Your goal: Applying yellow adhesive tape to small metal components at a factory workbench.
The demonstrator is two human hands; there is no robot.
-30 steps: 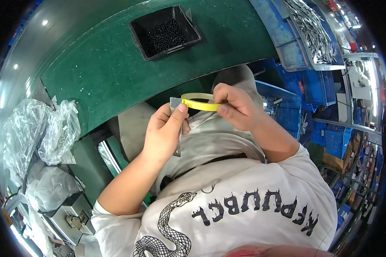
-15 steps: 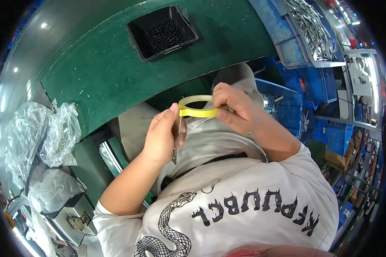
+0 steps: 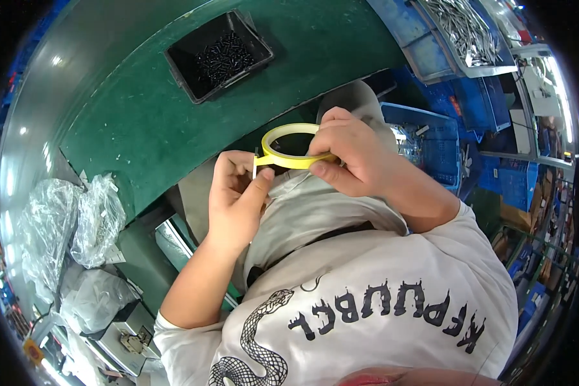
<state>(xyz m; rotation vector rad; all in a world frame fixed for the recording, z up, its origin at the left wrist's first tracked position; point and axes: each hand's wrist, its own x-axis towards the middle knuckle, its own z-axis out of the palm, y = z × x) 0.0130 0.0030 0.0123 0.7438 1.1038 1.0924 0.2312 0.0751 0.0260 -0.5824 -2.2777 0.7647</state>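
Observation:
A roll of yellow tape (image 3: 292, 163) is gripped at its right side by my right hand (image 3: 350, 154), fingers over the rim and thumb below. My left hand (image 3: 237, 199) is closed on a thin metal strip (image 3: 255, 166), which shows nearly edge-on beside the fingertips; the palm hides most of it. At the roll's left side the yellow tape meets the top part of this strip. Both hands are above my lap, just off the green table's front edge.
On the green table (image 3: 135, 128) stands a black bin (image 3: 185, 87) of small black parts. Clear plastic bags (image 3: 48, 225) lie at left. A blue bin (image 3: 424, 48) of metal pieces stands far right, with a blue basket (image 3: 441, 151) below it.
The metal strip has turned from showing its flat side to nearly edge-on. My left fingers have curled, with the thumb lower, and the tape roll has tilted and risen slightly.

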